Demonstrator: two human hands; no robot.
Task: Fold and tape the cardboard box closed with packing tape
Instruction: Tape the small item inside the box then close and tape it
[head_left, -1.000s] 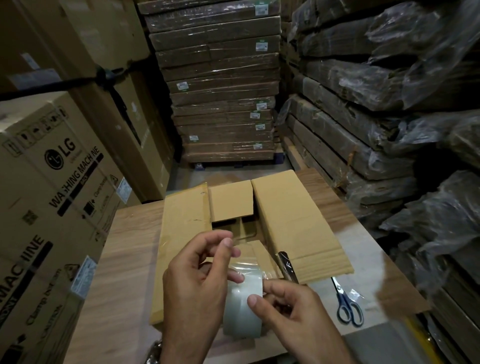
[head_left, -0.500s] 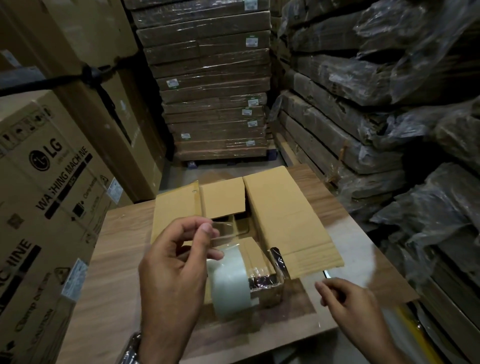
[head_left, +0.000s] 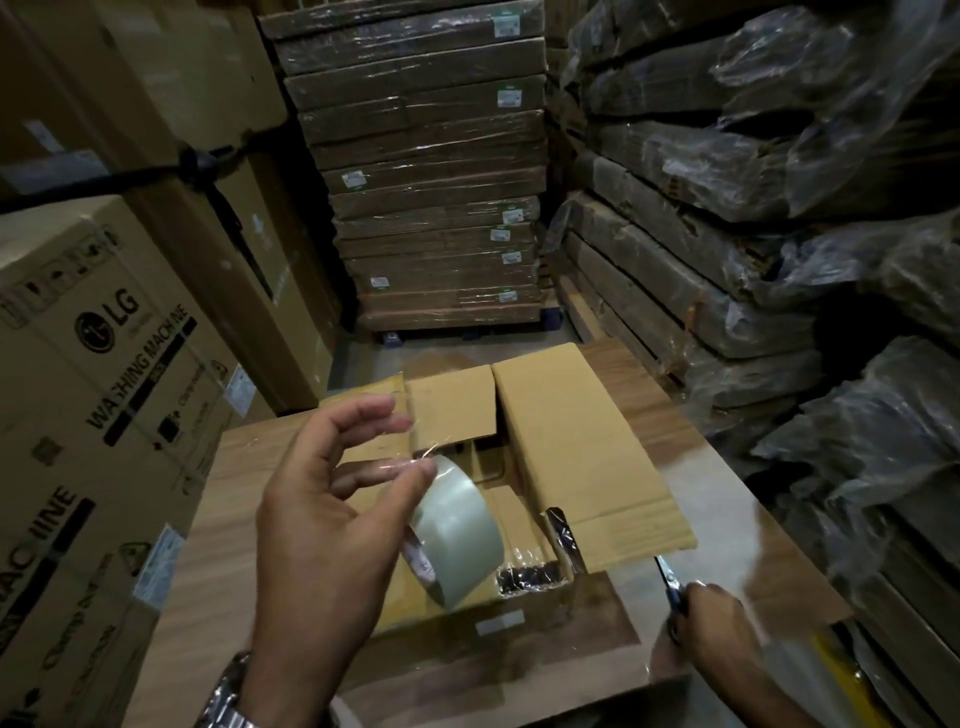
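Now pinching the loose end of the tape roll (head_left: 457, 525) in the left hand (head_left: 322, 519), above the box (head_left: 587, 457) lying half-open on the table (head_left: 208, 597). Clutching scissors (head_left: 670, 582) in the right hand (head_left: 717, 618). Probably light, thin, clingy film; best steadied by the roll's rim.

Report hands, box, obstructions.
Left hand pinches strip off clear packing tape roll. Right hand grips blue-handled scissors. Brown cardboard box flaps open; nothing blocking.
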